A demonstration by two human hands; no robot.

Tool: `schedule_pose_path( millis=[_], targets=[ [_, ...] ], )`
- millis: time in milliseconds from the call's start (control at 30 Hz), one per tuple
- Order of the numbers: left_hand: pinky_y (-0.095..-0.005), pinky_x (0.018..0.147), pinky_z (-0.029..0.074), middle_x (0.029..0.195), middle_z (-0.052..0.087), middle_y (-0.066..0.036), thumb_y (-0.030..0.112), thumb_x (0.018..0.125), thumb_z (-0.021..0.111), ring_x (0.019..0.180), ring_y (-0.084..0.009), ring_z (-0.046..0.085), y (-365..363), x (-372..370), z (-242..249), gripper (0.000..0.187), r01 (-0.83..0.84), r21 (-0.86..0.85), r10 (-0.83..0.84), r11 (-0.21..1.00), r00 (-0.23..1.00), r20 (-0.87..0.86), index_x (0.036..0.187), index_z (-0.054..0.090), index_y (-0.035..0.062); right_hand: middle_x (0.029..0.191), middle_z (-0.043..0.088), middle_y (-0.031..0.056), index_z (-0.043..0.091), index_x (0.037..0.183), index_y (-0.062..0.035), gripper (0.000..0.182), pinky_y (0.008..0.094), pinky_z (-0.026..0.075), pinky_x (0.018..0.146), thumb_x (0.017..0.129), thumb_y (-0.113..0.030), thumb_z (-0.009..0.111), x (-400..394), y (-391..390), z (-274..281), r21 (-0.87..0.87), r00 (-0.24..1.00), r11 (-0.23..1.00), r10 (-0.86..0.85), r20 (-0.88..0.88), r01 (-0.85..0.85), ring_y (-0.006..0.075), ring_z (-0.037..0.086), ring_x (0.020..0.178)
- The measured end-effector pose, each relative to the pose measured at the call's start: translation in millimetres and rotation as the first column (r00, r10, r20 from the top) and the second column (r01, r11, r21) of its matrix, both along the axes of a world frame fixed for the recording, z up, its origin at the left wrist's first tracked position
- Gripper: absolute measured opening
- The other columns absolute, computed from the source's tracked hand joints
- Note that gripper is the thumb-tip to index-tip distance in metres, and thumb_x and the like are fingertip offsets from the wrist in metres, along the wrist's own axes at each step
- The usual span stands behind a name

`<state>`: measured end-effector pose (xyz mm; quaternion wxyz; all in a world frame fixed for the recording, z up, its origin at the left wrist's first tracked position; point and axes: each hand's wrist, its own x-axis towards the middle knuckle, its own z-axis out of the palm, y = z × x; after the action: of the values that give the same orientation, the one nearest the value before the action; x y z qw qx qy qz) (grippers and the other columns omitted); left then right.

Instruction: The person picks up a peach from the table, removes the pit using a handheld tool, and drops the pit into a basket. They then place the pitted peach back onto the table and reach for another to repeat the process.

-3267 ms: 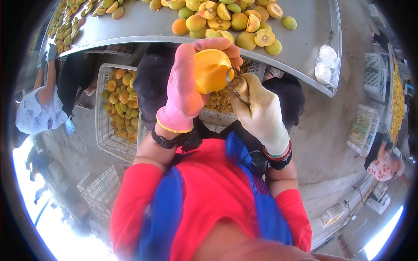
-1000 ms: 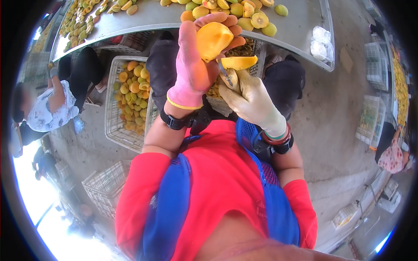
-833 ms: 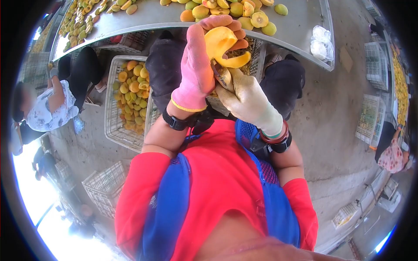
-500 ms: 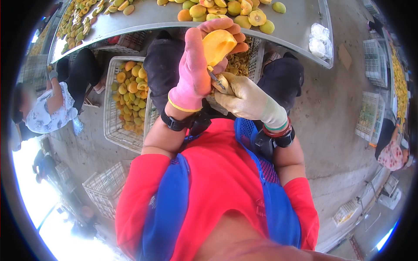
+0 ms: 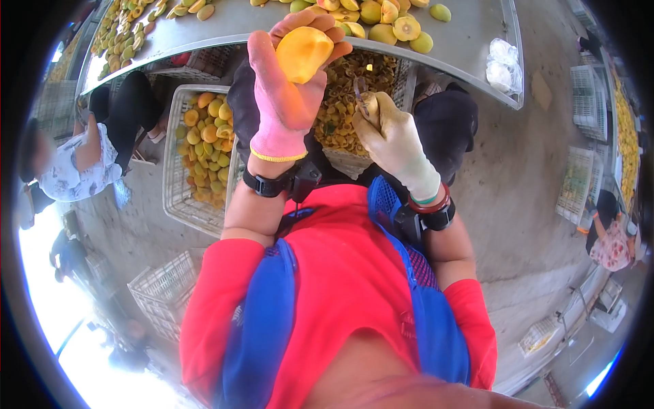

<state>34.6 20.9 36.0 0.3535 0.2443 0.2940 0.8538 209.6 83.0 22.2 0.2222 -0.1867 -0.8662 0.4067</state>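
A yellow-orange fruit half (image 5: 304,54) rests in my left hand (image 5: 289,88), which wears a pink glove, palm up with the fingers curled behind the fruit. My right hand (image 5: 394,140), in a pale glove, is closed around a small cutting tool (image 5: 361,92) with a light-coloured handle. The two hands are apart. Below and between them, a crate (image 5: 351,163) holds many cut fruit scraps (image 5: 344,116). A small yellow piece (image 5: 369,67) shows above the tool's tip.
Fruit halves (image 5: 395,27) lie on a metal table (image 5: 463,58) ahead, with a white plastic bag (image 5: 503,65) at its right. A fruit crate (image 5: 174,198) stands left, an empty-looking crate (image 5: 160,290) behind it. Co-workers sit at far left (image 5: 82,163) and far right (image 5: 611,245).
My left hand has moved left with the fruit half. My right hand has drawn away to the right with the tool, so the tool no longer meets the fruit.
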Motion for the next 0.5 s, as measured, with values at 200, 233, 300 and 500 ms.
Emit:
schedule_pose_path(
  millis=[200,233,300,500],
  targets=[
    [-0.0458,0.095,0.052,0.122,0.065,-0.015,0.070,0.093,0.047,0.109,-0.0290,0.064,1,13,4,0.077,0.055,-0.070,-0.051,0.996,0.997,0.059,0.127,0.059,0.0020,0.068,0.055,0.0157,0.053,0.096,-0.0032,0.016,0.0433,0.046,0.048,0.089,-0.010,0.066,-2,-7,20,-0.147,0.995,0.988,-0.069,-0.077,0.058,0.0377,0.062,0.059],
    [-0.0459,0.095,0.052,0.121,0.065,-0.015,0.071,0.092,0.047,0.108,-0.0291,0.064,1,15,4,0.078,0.071,-0.063,-0.067,0.995,0.996,0.059,0.128,0.059,0.0018,0.068,0.055,0.0157,0.052,0.096,-0.0036,0.017,0.0434,0.046,0.049,0.089,-0.010,0.066,-4,-8,20,-0.100,0.991,0.994,-0.065,-0.117,0.053,0.0378,0.062,0.059],
    [-0.0460,0.095,0.053,0.121,0.065,-0.015,0.072,0.091,0.047,0.107,-0.0294,0.064,1,20,7,0.080,0.105,-0.050,-0.102,0.993,0.993,0.062,0.128,0.058,0.0013,0.068,0.055,0.0159,0.051,0.095,-0.0044,0.018,0.0436,0.047,0.049,0.088,-0.009,0.067,-7,-5,18,-0.006,0.980,0.999,-0.052,-0.193,0.051,0.0379,0.062,0.059],
    [-0.0470,0.096,0.053,0.121,0.064,-0.016,0.074,0.091,0.046,0.107,-0.0309,0.064,-2,37,15,0.083,0.156,-0.043,-0.151,0.987,0.981,0.118,0.129,0.056,0.0015,0.070,0.057,0.0167,0.053,0.101,-0.0034,0.019,0.0450,0.048,0.051,0.088,-0.009,0.066,-12,-5,25,0.018,0.975,0.996,-0.083,-0.206,0.088,0.0397,0.062,0.061]
  ],
)
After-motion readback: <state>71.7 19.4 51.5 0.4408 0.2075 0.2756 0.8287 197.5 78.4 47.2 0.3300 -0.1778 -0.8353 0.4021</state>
